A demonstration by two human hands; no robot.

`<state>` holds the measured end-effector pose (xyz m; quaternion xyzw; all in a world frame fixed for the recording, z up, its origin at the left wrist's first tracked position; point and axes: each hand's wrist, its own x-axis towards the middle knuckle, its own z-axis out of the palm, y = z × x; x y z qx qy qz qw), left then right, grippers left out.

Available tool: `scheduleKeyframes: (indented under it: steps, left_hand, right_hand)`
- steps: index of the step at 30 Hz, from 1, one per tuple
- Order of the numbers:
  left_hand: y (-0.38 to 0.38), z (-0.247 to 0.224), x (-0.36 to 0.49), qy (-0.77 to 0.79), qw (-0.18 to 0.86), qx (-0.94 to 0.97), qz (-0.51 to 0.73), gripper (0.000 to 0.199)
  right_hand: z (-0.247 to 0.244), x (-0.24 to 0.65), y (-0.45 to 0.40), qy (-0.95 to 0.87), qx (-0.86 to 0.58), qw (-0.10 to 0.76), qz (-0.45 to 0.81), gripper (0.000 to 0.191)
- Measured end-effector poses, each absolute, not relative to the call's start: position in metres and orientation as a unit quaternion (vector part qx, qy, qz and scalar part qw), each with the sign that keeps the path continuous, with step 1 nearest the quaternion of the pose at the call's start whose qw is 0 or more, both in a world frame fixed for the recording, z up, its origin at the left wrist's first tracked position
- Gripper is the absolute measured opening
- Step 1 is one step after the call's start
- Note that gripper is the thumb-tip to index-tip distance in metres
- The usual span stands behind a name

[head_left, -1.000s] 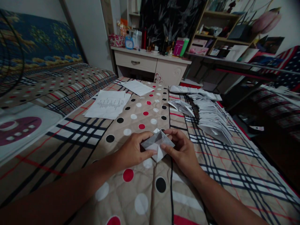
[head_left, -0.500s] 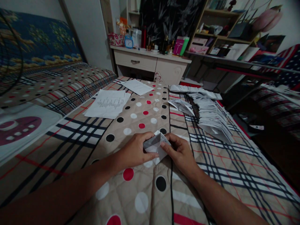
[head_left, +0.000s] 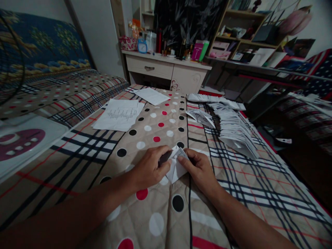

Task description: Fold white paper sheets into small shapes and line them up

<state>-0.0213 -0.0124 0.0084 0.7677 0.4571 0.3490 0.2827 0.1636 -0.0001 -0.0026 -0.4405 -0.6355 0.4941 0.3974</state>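
Between my hands is a small piece of folded white paper with some dark marks on its right flap. My left hand pinches its left side, thumb in front and fingers behind. On the right side, my right hand grips the paper with the thumb pressed on the marked flap. The fingertips behind the paper are partly hidden. To the right lies a long row of folded papers, packed close together. A few loose folded pieces rest left of that row.
A stack of printed sheets and more white sheets lie on the dotted and plaid bedspread. A white panel with a purple oval sits at the left. Beyond the bed stands a white dresser with bottles and a blue clock.
My left thumb has moved up and in, from the paper's lower edge onto its left flap. The paper looks flatter and less spread. My right hand stays nearly still.
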Motion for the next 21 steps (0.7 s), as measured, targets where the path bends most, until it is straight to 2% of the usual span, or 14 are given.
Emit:
scheduleKeyframes:
  steps: [5,7,12,16,21]
  left_hand:
    - [-0.015,0.01,-0.021,0.418,0.277,0.791,0.349,0.012]
    - [-0.015,0.011,-0.021,0.412,0.285,0.793,0.347,0.009]
    - [-0.011,0.006,-0.021,0.419,0.329,0.765,0.362,0.024]
    - [-0.005,-0.004,-0.021,0.444,0.332,0.739,0.384,0.024]
    - [-0.004,-0.004,-0.022,0.441,0.332,0.73,0.402,0.027]
  right_hand:
    - [0.0,0.159,-0.002,-0.633,-0.485,0.384,0.466,0.038]
    - [0.003,0.156,-0.003,-0.641,-0.49,0.38,0.452,0.03]
    - [0.003,0.154,-0.004,-0.691,-0.479,0.361,0.403,0.012]
    - [0.0,0.157,-0.005,-0.731,-0.461,0.342,0.37,0.015]
    - [0.001,0.159,-0.007,-0.679,-0.419,0.386,0.463,0.022]
